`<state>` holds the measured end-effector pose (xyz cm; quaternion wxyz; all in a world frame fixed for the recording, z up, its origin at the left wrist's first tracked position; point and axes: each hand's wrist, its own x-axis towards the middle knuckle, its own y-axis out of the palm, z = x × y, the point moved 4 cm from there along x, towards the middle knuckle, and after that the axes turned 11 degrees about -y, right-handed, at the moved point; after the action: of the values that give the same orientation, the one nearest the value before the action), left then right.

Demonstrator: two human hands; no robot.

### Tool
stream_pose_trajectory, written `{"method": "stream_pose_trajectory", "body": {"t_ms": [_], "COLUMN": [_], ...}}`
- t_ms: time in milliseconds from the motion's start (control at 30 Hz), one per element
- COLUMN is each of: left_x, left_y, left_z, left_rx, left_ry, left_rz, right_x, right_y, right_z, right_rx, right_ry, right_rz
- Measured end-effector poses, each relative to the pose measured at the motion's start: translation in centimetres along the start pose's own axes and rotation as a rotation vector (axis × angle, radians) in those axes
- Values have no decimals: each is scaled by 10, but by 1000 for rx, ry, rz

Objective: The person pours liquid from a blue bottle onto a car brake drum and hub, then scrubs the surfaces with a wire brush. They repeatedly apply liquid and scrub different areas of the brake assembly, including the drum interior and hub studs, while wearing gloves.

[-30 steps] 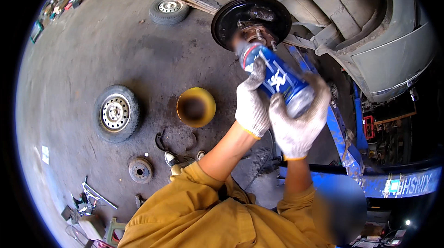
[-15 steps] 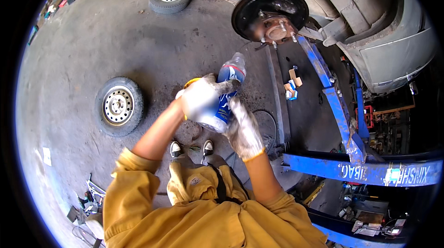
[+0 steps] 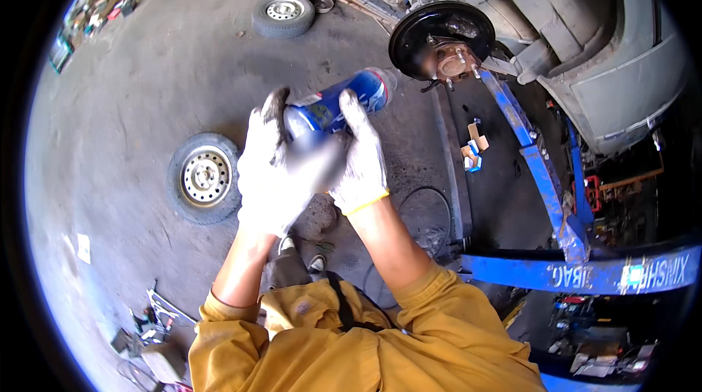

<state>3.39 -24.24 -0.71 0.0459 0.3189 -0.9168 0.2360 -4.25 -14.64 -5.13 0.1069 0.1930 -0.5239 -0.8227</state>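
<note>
A clear plastic bottle with a blue label [image 3: 338,105] lies tilted between my gloved hands, its clear top pointing to the right and away from me. My right hand [image 3: 363,154] is closed on its near side, with the thumb across the label. My left hand [image 3: 267,165] is at the bottle's lower end, fingers bent around the base. Both white work gloves have dark stains. A blur covers the spot where the hands meet, so some of the fingers are hidden there. Beyond the bottle, a black brake backing plate [image 3: 409,47] surrounds a rusty wheel hub [image 3: 451,64] with bare studs.
Blue lift arms [image 3: 537,172] cross the right side below the raised vehicle [image 3: 618,99]. One wheel [image 3: 205,178] lies on the floor at left, another [image 3: 284,15] farther off. Small opened boxes [image 3: 475,147] sit near a metal rail [image 3: 452,165]. A hose [image 3: 446,209] curls nearby.
The bottle has tipped from nearly upright to a slant toward the right and is farther from my body. My left hand has turned and slid down to its base. The view has shifted slightly.
</note>
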Motion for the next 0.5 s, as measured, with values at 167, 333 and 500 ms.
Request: {"method": "stream_pose_trajectory", "body": {"t_ms": [167, 333, 500], "left_x": [74, 128, 153], "left_y": [5, 29, 49], "left_z": [-18, -40, -51], "left_rx": [-102, -187, -224], "left_ry": [115, 169, 280], "left_rz": [28, 38, -18], "right_x": [43, 100, 115], "right_y": [30, 51, 60], "right_z": [16, 36, 43], "right_rx": [-111, -32, 111], "right_ry": [-159, -362, -450], "right_rz": [11, 15, 54]}}
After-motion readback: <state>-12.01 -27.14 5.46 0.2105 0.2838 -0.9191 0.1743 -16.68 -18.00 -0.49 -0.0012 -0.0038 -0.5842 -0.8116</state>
